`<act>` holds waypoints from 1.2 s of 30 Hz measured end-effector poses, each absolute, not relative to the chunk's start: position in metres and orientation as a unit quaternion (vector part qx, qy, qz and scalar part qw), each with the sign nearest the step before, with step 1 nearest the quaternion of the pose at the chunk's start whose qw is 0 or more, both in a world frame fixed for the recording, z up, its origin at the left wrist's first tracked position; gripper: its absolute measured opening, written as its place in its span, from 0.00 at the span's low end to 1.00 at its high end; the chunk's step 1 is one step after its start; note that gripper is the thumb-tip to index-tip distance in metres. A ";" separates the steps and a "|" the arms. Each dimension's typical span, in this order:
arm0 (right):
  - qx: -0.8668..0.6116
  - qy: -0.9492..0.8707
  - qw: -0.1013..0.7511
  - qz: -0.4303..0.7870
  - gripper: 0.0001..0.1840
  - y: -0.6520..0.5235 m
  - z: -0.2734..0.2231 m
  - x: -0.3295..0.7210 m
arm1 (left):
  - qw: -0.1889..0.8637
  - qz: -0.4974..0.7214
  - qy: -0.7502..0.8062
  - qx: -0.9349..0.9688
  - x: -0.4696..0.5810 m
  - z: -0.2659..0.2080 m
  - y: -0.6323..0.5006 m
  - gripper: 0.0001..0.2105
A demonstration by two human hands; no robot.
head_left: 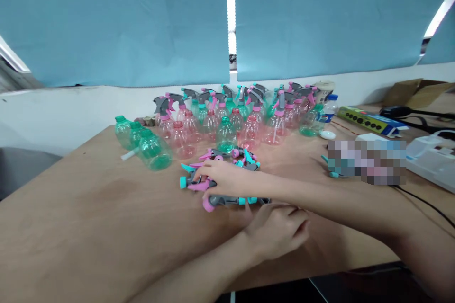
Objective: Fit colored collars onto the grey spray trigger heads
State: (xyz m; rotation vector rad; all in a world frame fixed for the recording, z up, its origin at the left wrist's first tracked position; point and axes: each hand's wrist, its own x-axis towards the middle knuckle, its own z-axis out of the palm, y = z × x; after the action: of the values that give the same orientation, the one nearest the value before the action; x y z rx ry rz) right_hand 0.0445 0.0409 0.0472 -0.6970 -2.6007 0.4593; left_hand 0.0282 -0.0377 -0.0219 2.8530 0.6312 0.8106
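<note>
A pile of loose spray trigger heads (227,200), grey with pink or turquoise collars and triggers, lies mid-table. My right hand (227,180) reaches over it from the right, its fingers bent around a grey spray head with a pink trigger (199,185). My right forearm crosses above my left hand (279,231), which is closer to the table's front edge. The fingers of my left hand are curled in, and whatever they may hold is hidden. Behind the pile stand open pink bottles (183,142) and a green bottle (226,136), all without heads.
Several bottles with spray heads fitted (279,120) stand at the back. Green bottles (154,151) are at left, one leaning. Rightward are a blue-capped bottle (330,109), a white oval object (327,135), a yellow-green box (369,120), a clear plastic container (432,158) and a pixelated patch.
</note>
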 end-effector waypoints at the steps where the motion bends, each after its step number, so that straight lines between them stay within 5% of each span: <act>1: -0.272 -0.926 0.217 0.148 0.14 0.042 0.046 0.042 | 0.049 0.270 0.212 0.938 0.028 -0.023 -0.037 0.08; 12: -0.376 -0.900 0.212 -0.057 0.14 0.027 0.030 0.040 | 0.032 0.257 0.210 0.943 0.027 -0.033 -0.041 0.10; 23: -0.447 -0.862 0.236 0.026 0.10 0.018 0.042 0.178 | 0.071 0.310 0.237 0.918 0.020 -0.017 -0.023 0.06; 32: -0.647 -0.737 0.183 -0.070 0.32 -0.002 -0.006 0.342 | 0.076 0.326 0.296 0.895 0.016 -0.009 -0.009 0.08; 36: -0.608 -0.767 0.193 -0.063 0.28 -0.003 -0.029 0.334 | 0.068 0.337 0.315 0.885 0.017 -0.005 -0.003 0.08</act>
State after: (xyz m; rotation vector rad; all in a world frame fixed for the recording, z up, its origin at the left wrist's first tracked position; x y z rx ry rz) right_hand 0.3338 -0.0035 -0.0294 -1.7070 -2.1517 -0.1780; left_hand 0.0175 -0.0034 -0.0049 2.6645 0.9483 1.0160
